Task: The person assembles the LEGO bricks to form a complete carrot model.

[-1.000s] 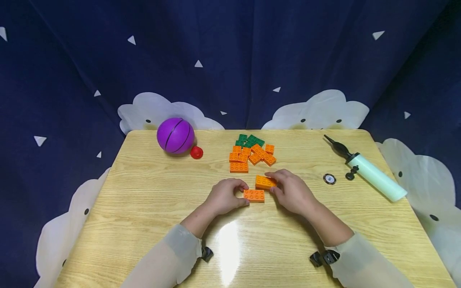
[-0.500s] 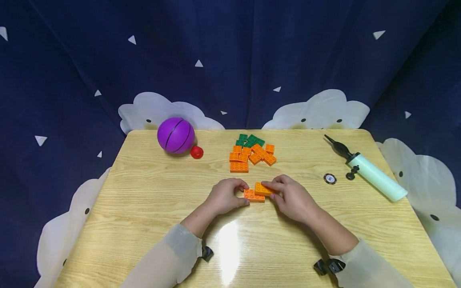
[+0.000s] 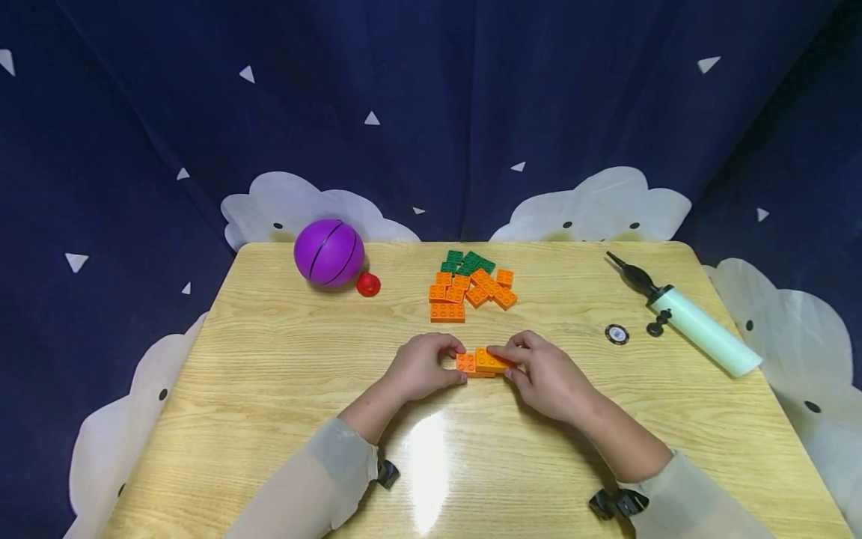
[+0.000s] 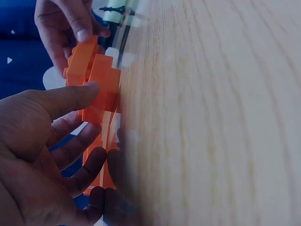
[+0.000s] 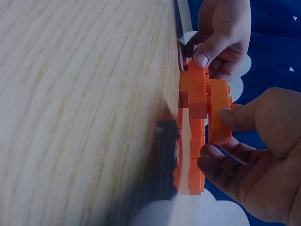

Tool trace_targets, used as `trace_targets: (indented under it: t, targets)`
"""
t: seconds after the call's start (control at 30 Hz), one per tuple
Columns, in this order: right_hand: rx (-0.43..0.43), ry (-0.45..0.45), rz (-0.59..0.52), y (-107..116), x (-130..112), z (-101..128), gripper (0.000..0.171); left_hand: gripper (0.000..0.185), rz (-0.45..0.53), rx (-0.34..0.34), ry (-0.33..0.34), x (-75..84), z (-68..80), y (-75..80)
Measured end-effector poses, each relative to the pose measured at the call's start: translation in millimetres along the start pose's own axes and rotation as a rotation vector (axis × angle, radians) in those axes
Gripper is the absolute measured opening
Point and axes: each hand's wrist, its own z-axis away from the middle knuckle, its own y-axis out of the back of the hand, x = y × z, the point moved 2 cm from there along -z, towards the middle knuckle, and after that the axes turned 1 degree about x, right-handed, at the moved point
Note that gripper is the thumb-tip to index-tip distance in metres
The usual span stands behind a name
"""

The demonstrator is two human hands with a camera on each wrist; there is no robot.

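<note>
Near the middle of the wooden table (image 3: 269,419), my left hand (image 3: 420,367) grips the left end of an orange brick (image 3: 465,363) that lies flat on the wood. My right hand (image 3: 542,372) pinches a second orange brick (image 3: 491,360) and sets it on the first one's right part. In the left wrist view the lower brick (image 4: 101,94) is held between thumb and fingers, with the upper brick (image 4: 79,63) beside it. The right wrist view has the upper brick (image 5: 219,110) in my thumb and fingers, against the lower brick (image 5: 195,101).
A pile of orange bricks (image 3: 471,292) and green bricks (image 3: 466,262) lies behind my hands. A purple ball (image 3: 328,253) and red cap (image 3: 367,284) sit at the back left. A mint air pump (image 3: 694,322) and small round disc (image 3: 616,334) lie to the right.
My right hand has carried its orange brick down and left, from just behind the other brick onto the top of it. The left hand stayed in place.
</note>
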Motion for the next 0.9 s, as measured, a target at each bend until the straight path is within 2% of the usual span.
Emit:
trace_targets:
  t: [0.23, 0.9]
  targets:
    - [-0.017, -0.005, 0.023, -0.9, -0.4, 0.6, 0.042, 0.036, -0.005, -0.001, 0.004, 0.5, 0.8, 0.2]
    - [-0.022, 0.021, -0.003, -3.8, -0.5, -0.5, 0.043, 0.032, -0.027, 0.014, 0.011, 1.1, -0.1, 0.4]
